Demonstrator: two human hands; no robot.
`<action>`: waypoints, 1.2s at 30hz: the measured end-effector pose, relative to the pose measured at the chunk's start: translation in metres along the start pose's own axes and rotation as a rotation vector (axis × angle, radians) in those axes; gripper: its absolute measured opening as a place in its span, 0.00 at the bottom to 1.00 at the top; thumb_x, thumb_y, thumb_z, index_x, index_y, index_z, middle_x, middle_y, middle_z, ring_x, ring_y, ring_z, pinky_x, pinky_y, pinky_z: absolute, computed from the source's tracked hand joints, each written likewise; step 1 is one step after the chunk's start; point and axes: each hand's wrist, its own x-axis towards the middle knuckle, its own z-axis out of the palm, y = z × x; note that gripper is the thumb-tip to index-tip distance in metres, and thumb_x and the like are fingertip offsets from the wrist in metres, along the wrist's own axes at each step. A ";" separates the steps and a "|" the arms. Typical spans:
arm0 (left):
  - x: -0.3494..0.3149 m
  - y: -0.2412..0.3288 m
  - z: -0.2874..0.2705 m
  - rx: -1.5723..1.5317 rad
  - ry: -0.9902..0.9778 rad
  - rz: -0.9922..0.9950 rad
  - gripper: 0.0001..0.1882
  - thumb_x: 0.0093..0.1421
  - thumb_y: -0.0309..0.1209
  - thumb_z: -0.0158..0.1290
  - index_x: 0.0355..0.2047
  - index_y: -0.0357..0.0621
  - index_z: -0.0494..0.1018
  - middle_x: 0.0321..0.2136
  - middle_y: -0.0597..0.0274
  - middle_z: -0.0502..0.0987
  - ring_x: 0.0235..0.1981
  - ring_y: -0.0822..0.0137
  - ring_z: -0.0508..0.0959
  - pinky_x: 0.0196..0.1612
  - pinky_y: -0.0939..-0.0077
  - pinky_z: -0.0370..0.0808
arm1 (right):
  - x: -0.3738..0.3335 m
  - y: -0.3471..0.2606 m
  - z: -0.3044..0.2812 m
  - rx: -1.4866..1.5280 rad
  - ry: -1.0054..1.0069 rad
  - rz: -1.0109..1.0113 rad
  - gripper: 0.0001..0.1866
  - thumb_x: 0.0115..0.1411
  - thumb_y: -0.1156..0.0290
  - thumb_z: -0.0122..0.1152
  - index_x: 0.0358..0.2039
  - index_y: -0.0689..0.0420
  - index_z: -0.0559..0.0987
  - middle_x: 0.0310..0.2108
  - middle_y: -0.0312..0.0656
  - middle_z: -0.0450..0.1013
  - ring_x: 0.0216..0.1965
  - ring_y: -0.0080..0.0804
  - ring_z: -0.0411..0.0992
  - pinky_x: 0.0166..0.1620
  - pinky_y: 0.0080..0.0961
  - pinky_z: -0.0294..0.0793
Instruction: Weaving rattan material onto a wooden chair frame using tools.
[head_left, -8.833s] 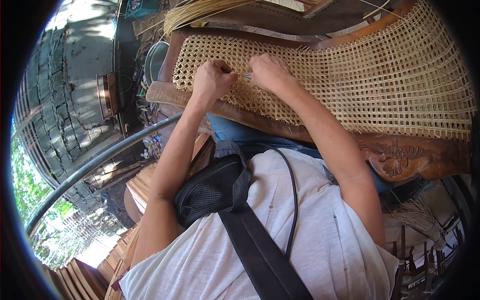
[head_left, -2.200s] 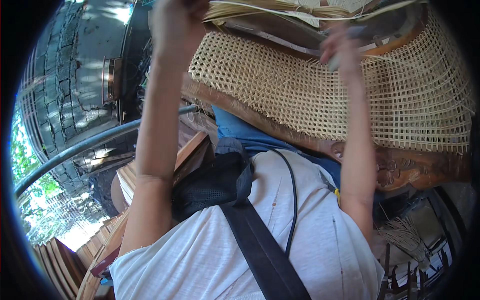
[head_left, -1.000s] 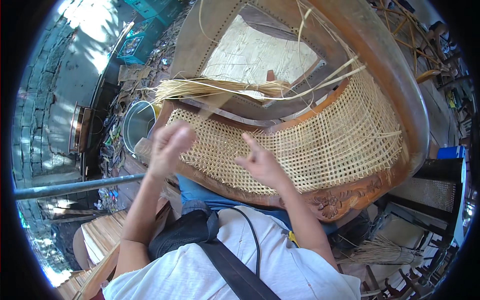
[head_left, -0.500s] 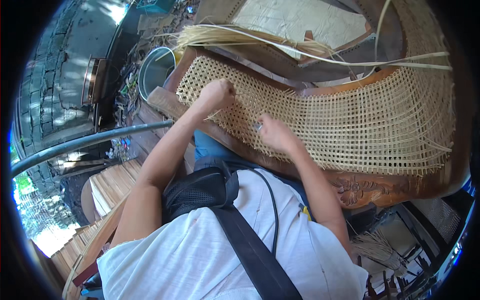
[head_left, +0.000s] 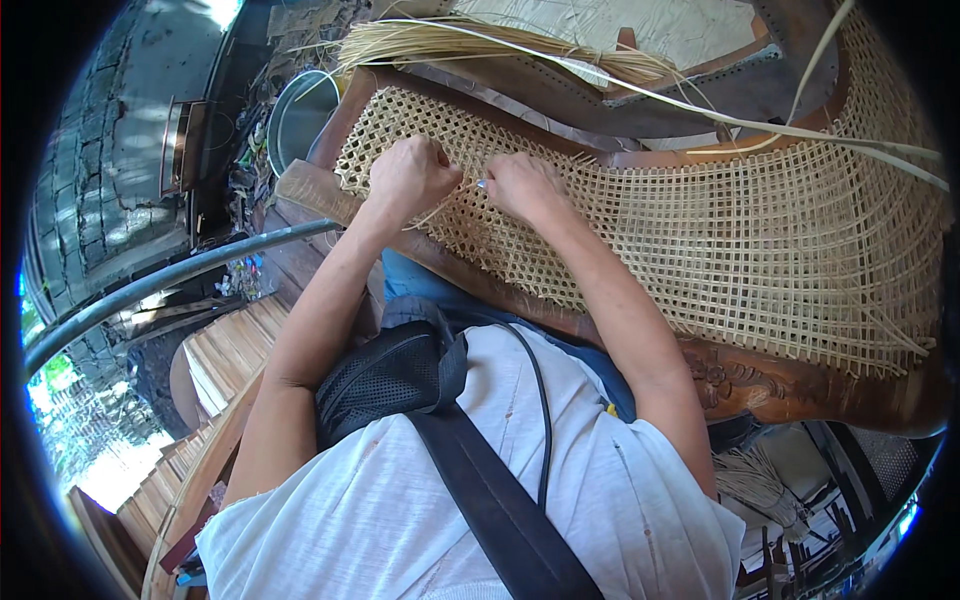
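Observation:
A woven cane panel [head_left: 700, 240] in an open lattice stretches across a curved brown wooden chair frame [head_left: 590, 325]. Over its left part, my left hand [head_left: 412, 182] is closed in a pinch, apparently on a thin cane strand [head_left: 430, 215] whose loose end shows below the wrist. Just to the right, my right hand [head_left: 525, 188] is also closed, knuckles up, close above the weave. A small shiny bluish tip [head_left: 482, 184] pokes out of it toward the left hand; the rest is hidden by the fingers. A small gap separates the hands.
A bundle of loose cane strands [head_left: 480, 45] lies across the frame's far edge, with long pale strips [head_left: 790, 128] running right. A bucket [head_left: 300, 115] stands at the far left. A grey pipe [head_left: 180, 260] and stacked wood pieces [head_left: 225, 360] are on my left.
My right hand has moved up and left, nearer to my left hand. My left hand has shifted slightly left and up. The panel sits somewhat differently in view.

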 end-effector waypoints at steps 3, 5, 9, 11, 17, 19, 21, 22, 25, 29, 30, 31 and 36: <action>0.002 0.001 0.005 0.011 0.017 0.043 0.14 0.47 0.40 0.58 0.25 0.42 0.83 0.20 0.48 0.79 0.26 0.52 0.82 0.35 0.61 0.79 | 0.006 -0.003 0.011 -0.011 0.043 0.004 0.10 0.55 0.71 0.55 0.33 0.59 0.83 0.32 0.56 0.79 0.37 0.51 0.79 0.46 0.46 0.78; 0.003 -0.003 0.010 0.019 -0.005 0.037 0.14 0.48 0.40 0.58 0.26 0.42 0.83 0.21 0.48 0.80 0.27 0.51 0.82 0.35 0.60 0.79 | 0.008 -0.001 0.013 0.003 0.025 0.004 0.10 0.55 0.72 0.55 0.33 0.59 0.83 0.33 0.55 0.79 0.37 0.51 0.79 0.46 0.46 0.78; 0.005 -0.014 0.016 0.142 -0.049 0.038 0.12 0.51 0.39 0.56 0.27 0.44 0.82 0.24 0.47 0.80 0.29 0.49 0.82 0.37 0.58 0.79 | 0.010 -0.001 0.007 -0.013 0.035 -0.036 0.11 0.54 0.72 0.54 0.33 0.58 0.84 0.35 0.55 0.79 0.39 0.50 0.79 0.47 0.45 0.77; 0.004 -0.016 0.018 0.163 -0.053 0.060 0.12 0.53 0.39 0.56 0.28 0.45 0.82 0.25 0.47 0.81 0.30 0.49 0.82 0.37 0.57 0.79 | 0.011 -0.002 -0.002 -0.032 0.005 -0.029 0.11 0.52 0.76 0.53 0.33 0.60 0.83 0.35 0.55 0.79 0.39 0.48 0.79 0.47 0.43 0.78; -0.003 -0.007 0.024 0.154 -0.029 0.132 0.13 0.54 0.38 0.52 0.27 0.43 0.81 0.26 0.46 0.81 0.31 0.47 0.82 0.37 0.55 0.79 | 0.015 -0.001 -0.016 -0.048 -0.052 0.034 0.12 0.51 0.76 0.54 0.34 0.61 0.83 0.37 0.52 0.80 0.42 0.46 0.80 0.48 0.41 0.78; -0.002 -0.006 0.027 0.141 -0.032 0.158 0.13 0.55 0.38 0.52 0.27 0.43 0.81 0.26 0.46 0.81 0.31 0.47 0.82 0.37 0.54 0.79 | 0.015 0.001 -0.014 -0.052 -0.065 0.058 0.12 0.52 0.74 0.56 0.35 0.60 0.84 0.38 0.51 0.80 0.43 0.46 0.80 0.48 0.40 0.77; 0.007 -0.006 0.028 0.194 -0.076 0.160 0.13 0.57 0.39 0.52 0.30 0.44 0.81 0.28 0.46 0.81 0.32 0.49 0.83 0.39 0.55 0.79 | 0.014 0.001 -0.015 -0.053 -0.058 0.034 0.12 0.52 0.70 0.59 0.35 0.58 0.84 0.37 0.50 0.81 0.43 0.45 0.80 0.47 0.41 0.78; 0.011 -0.004 0.029 0.195 -0.077 0.167 0.13 0.57 0.39 0.52 0.30 0.44 0.81 0.28 0.46 0.81 0.32 0.49 0.83 0.39 0.55 0.79 | 0.012 0.004 -0.017 -0.051 -0.054 0.041 0.12 0.52 0.70 0.59 0.35 0.58 0.84 0.37 0.50 0.81 0.43 0.45 0.80 0.47 0.41 0.78; 0.032 0.009 0.037 0.260 -0.050 0.368 0.15 0.62 0.40 0.51 0.36 0.44 0.82 0.31 0.45 0.82 0.33 0.51 0.83 0.40 0.58 0.80 | 0.001 0.034 -0.044 -0.154 0.007 0.211 0.23 0.56 0.44 0.64 0.37 0.52 0.84 0.37 0.46 0.81 0.42 0.45 0.79 0.44 0.39 0.78; 0.040 0.023 0.067 -0.610 -0.151 0.218 0.16 0.64 0.42 0.55 0.41 0.44 0.82 0.31 0.50 0.82 0.31 0.63 0.82 0.37 0.68 0.79 | -0.024 0.052 -0.093 -0.032 0.058 0.310 0.19 0.56 0.47 0.64 0.35 0.50 0.84 0.31 0.43 0.81 0.37 0.42 0.80 0.46 0.39 0.76; 0.040 0.024 0.068 -0.921 -0.161 0.151 0.16 0.63 0.43 0.57 0.40 0.44 0.82 0.30 0.52 0.82 0.30 0.67 0.81 0.36 0.71 0.78 | -0.024 0.051 -0.091 -0.027 0.060 0.318 0.19 0.56 0.47 0.64 0.35 0.50 0.84 0.31 0.43 0.81 0.37 0.42 0.80 0.46 0.39 0.76; 0.041 0.020 0.066 -0.917 -0.167 0.152 0.16 0.63 0.43 0.57 0.40 0.44 0.82 0.30 0.52 0.82 0.30 0.67 0.81 0.36 0.71 0.78 | -0.023 0.048 -0.087 0.045 0.076 0.302 0.18 0.57 0.49 0.63 0.34 0.51 0.84 0.32 0.45 0.81 0.37 0.43 0.80 0.46 0.40 0.76; 0.030 0.010 0.033 -0.287 -0.106 0.011 0.18 0.56 0.45 0.61 0.33 0.42 0.83 0.23 0.52 0.81 0.27 0.61 0.82 0.36 0.66 0.79 | -0.004 0.042 -0.032 0.192 0.072 0.137 0.14 0.58 0.54 0.61 0.32 0.51 0.84 0.33 0.47 0.81 0.39 0.46 0.79 0.47 0.42 0.76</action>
